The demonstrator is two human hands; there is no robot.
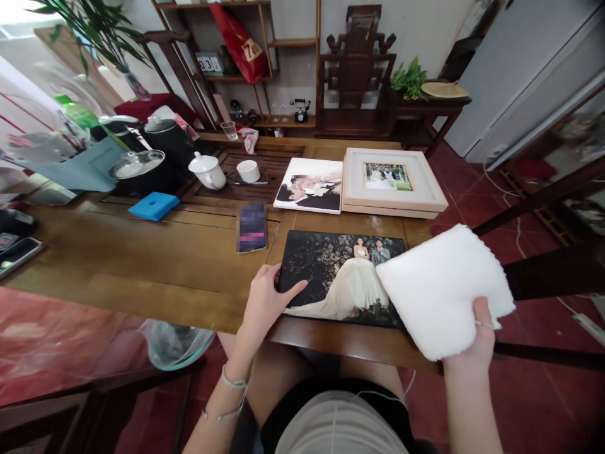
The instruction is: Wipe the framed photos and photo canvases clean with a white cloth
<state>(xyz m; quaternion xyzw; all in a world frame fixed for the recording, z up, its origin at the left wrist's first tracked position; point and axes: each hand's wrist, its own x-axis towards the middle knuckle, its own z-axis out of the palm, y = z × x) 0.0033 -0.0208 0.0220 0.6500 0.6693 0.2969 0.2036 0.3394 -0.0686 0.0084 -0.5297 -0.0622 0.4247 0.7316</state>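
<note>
In front of me a dark photo album (321,265) with a wedding picture on its cover lies flat near the table's front edge. My left hand (269,293) grips its left edge, the thumb on top and the fingers at the side. A folded white fluffy cloth (444,290) is in my right hand (475,340), thumb over it and the other fingers hidden beneath. The cloth overlaps the album's right end and reaches past the table edge.
Behind the album lie a white-edged photo panel (309,186) and a framed photo (394,202). A phone (252,227) and a blue block (154,206) are to the left, with a lidded white cup (207,171) beyond. A lined bin (177,345) stands below.
</note>
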